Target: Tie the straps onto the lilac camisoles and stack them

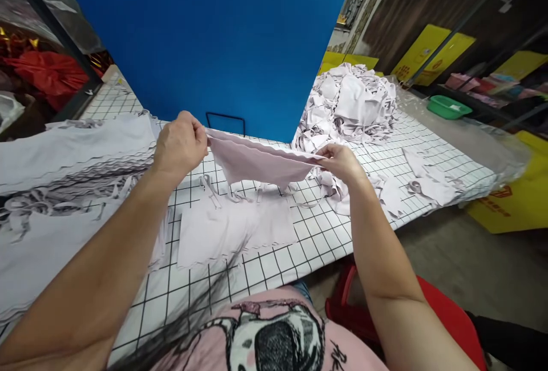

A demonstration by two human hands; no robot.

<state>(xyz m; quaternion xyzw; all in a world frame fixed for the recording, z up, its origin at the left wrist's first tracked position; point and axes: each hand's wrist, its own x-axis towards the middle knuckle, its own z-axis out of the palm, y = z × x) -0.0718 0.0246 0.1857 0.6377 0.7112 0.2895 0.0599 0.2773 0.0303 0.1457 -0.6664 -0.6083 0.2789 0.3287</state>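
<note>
Mauve cloth (263, 165) between hands (180, 145) (340, 162) — far side hidden.

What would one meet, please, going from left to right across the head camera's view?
Red bundle → left hand → mauve cloth held between the two hands → right hand → green basin.

Grid-patterned table (319, 240) with fabric stacks (85, 145), cloth heap (357, 103).

The held cloth (265, 161) hid part of the tabletop (454, 151); the right forearm (377, 245), part of the red seat (449, 319). The view's top edge cropped the blue panel (222, 45).
</note>
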